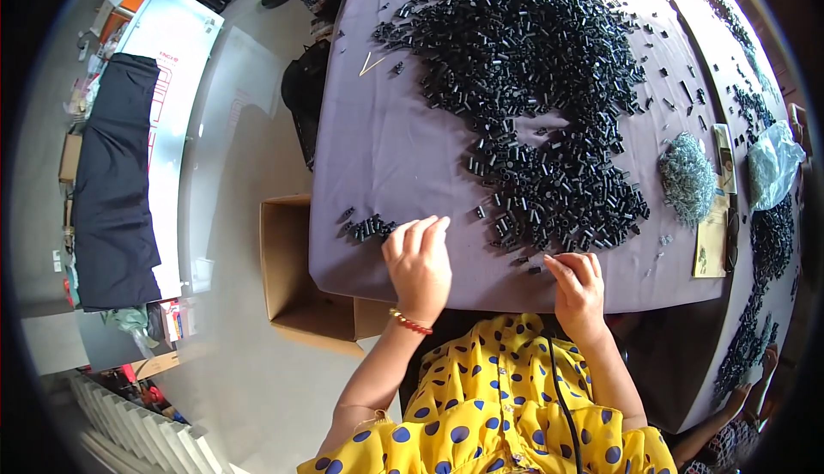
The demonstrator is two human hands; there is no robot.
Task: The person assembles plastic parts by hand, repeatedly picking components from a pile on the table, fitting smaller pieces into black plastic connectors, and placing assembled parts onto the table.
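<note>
Many black cylinders: heaped on the table; probably light, stiff, slightly slippery (best held mid-barrel).
Left hand: fingers curled beside a small cluster; grip cannot be told.
Right hand: fingertips nearly together, near the cylinders; any pinched piece unclear.

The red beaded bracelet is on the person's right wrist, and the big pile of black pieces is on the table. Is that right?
Not quite: the head view shows the red beaded bracelet at the left hand, around that wrist. The big pile of black pieces is on the table.
</note>
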